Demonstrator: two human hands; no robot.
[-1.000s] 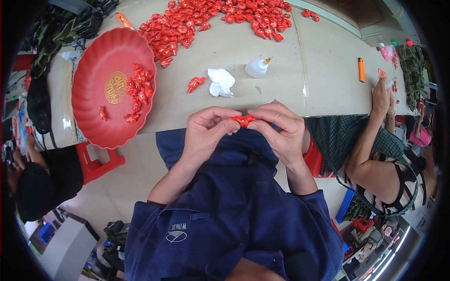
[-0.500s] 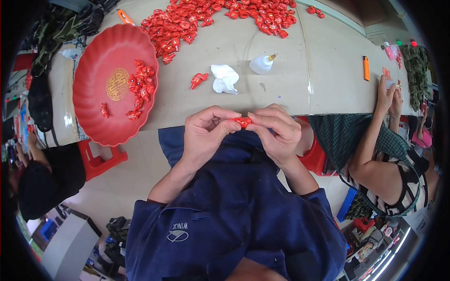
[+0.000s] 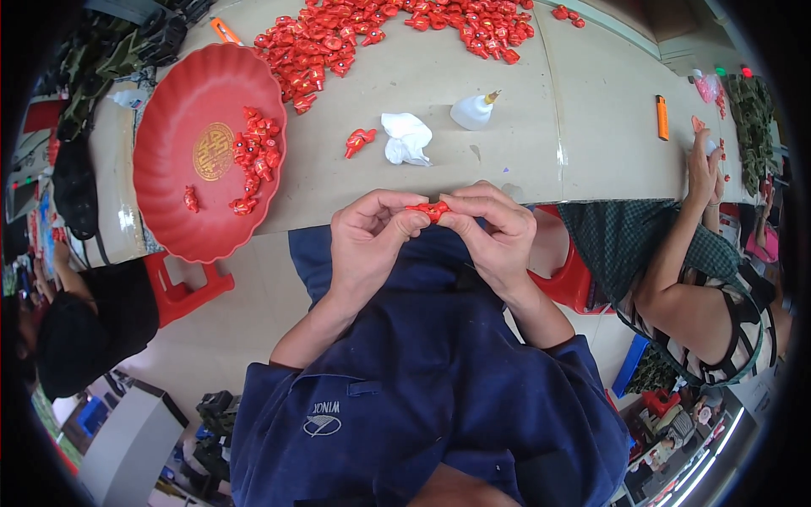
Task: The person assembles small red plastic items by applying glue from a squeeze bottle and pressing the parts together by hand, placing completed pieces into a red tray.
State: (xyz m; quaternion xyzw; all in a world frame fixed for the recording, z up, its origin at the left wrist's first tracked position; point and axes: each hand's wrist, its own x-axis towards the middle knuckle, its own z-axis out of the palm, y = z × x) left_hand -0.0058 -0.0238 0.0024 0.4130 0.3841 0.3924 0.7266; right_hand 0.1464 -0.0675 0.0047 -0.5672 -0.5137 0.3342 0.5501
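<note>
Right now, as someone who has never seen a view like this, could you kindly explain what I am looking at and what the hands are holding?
This is a wide fisheye camera worn on a person's head, looking down, so straight edges bend. The left hand and right hand are the wearer's own, pinching a small red piece between them. On the table lie a red tray holding a few red pieces, a pile of red pieces, a white glue bottle, a crumpled white tissue and an orange lighter. Another person's arm is at the right.

We wear a dark blue work jacket (image 3: 422,397), sleeves pushed up, small white logo (image 3: 323,420) on chest; forearms bare.
</note>
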